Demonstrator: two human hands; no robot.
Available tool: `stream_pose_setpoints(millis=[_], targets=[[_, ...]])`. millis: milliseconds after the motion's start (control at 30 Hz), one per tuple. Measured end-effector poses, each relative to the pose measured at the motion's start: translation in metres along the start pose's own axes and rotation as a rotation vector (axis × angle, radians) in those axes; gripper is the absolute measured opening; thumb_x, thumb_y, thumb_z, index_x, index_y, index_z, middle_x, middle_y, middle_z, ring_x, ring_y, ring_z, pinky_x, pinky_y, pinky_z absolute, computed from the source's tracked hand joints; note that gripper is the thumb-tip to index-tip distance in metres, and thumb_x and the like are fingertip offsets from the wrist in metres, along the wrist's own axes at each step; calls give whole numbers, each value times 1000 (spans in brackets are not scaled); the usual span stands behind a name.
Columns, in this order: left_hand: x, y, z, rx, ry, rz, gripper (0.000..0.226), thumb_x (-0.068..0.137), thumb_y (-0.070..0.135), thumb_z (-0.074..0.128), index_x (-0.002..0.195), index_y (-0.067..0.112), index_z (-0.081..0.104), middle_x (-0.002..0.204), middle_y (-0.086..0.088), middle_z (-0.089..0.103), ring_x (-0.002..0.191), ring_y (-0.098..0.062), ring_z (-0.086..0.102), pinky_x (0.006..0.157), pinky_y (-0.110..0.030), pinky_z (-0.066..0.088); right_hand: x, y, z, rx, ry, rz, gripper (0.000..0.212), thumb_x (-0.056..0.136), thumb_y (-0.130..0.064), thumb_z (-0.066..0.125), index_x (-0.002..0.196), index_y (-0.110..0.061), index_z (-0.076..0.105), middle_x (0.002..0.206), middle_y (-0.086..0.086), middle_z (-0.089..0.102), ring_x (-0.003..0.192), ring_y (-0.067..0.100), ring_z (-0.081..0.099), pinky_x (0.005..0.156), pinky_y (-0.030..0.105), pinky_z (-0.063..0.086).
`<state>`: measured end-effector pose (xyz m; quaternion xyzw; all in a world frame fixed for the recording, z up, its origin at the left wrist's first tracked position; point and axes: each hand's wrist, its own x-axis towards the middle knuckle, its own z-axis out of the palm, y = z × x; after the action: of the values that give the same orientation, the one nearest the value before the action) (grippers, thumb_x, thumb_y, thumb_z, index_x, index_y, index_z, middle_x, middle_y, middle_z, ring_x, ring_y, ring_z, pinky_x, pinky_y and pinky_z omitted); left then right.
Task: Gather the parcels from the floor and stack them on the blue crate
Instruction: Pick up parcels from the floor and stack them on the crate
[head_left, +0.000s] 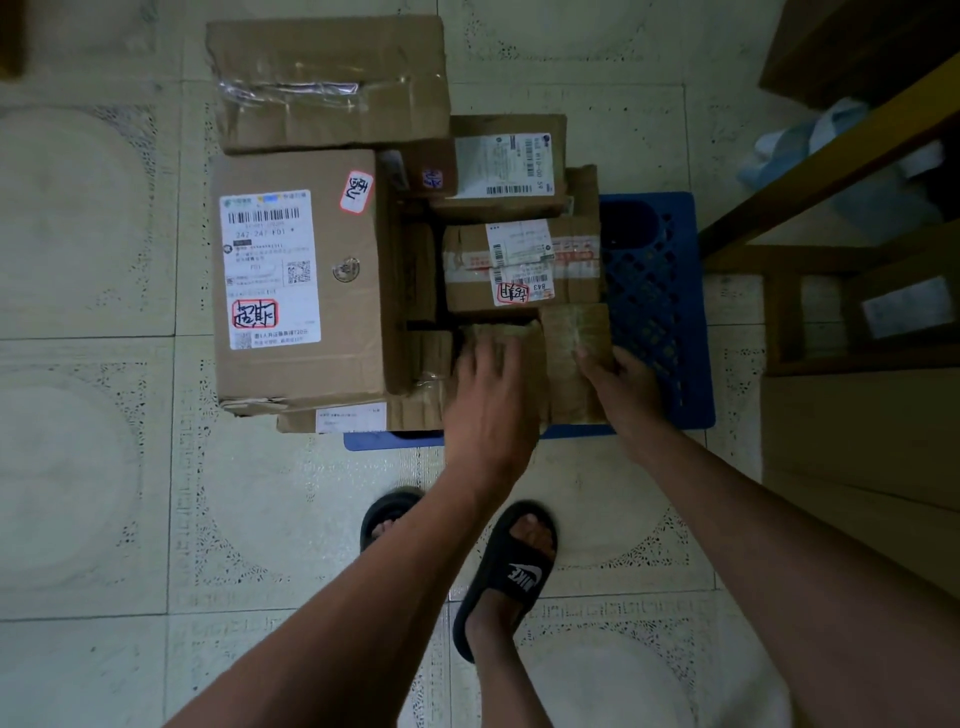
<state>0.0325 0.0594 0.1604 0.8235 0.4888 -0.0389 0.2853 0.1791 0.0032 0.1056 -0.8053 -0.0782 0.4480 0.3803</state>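
The blue crate (660, 291) stands on the tiled floor with several cardboard parcels piled on it. A large labelled parcel (301, 280) fills the left side, and a taped brown parcel (332, 78) lies behind it. On the right lie a white-labelled parcel (506, 166) and a red-taped parcel (519, 265). At the front sits a small brown parcel (566, 338). My left hand (491, 395) rests on its top left with fingers spread. My right hand (621, 387) grips its right edge, thumb on top.
A wooden shelf frame (831, 171) stands close to the crate's right side, with a brown box (857, 47) above it. My feet in black slippers (509, 566) stand just in front of the crate. A flat parcel (353, 418) juts out under the large one.
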Motion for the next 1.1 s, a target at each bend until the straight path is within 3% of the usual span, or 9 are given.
stream_pose_setpoints(millis=[100,167,367,500,633,733,867,967,1100], targets=[[7,-6,2,223,-137,152,98,80,46,68,152,21,7,160,-17,-4,148,-35,-2,118,-49,3,5,2,-1,3,7,-4,9,90,-38,64,93,-29,64,96,-4,69,89,14,66,76,31,55],[10,-11,7,359,-215,248,113,73,53,73,153,24,-2,158,-20,-16,147,-37,-14,119,-51,-6,7,4,0,-6,17,-12,14,90,-40,63,98,-29,64,95,-5,68,89,13,65,76,32,56],[21,-15,7,496,-234,298,107,77,20,71,152,23,-5,158,-21,-11,145,-40,-15,118,-56,-2,11,7,0,-36,20,-22,21,90,-46,61,103,-29,61,90,-13,63,84,7,61,71,27,52],[24,-16,-2,446,-177,256,104,74,16,72,151,23,2,154,-25,6,145,-44,2,119,-53,4,10,7,2,-51,35,-6,29,90,-50,59,108,-28,60,95,-8,63,85,10,61,73,29,52],[22,-25,-5,427,-147,274,102,76,10,69,151,24,1,156,-23,2,145,-42,0,117,-50,-2,10,4,4,-67,51,15,34,92,-47,57,117,-25,60,103,-2,63,89,16,60,70,27,49],[19,-29,-1,458,-156,278,107,77,16,71,151,26,-6,158,-19,-5,147,-39,-6,115,-51,-10,9,4,5,-64,51,14,36,90,-47,60,118,-24,60,107,-1,63,91,18,61,72,28,50],[19,-29,2,516,-218,291,123,73,45,76,149,25,-18,157,-20,-19,146,-37,-17,114,-53,-14,4,10,10,-63,57,11,43,88,-49,62,122,-23,58,107,-3,63,92,16,61,69,26,50],[18,-29,3,519,-206,283,119,75,44,74,150,25,-17,156,-20,-22,145,-36,-19,116,-54,-12,2,11,12,-79,65,18,39,87,-51,63,115,-24,61,105,-2,65,92,17,63,75,29,52],[18,-28,4,474,-193,251,116,78,36,72,149,24,-18,157,-21,-21,146,-35,-19,116,-54,-12,0,10,14,-98,87,-13,34,88,-49,62,106,-21,63,100,-1,66,87,16,63,66,25,50]])
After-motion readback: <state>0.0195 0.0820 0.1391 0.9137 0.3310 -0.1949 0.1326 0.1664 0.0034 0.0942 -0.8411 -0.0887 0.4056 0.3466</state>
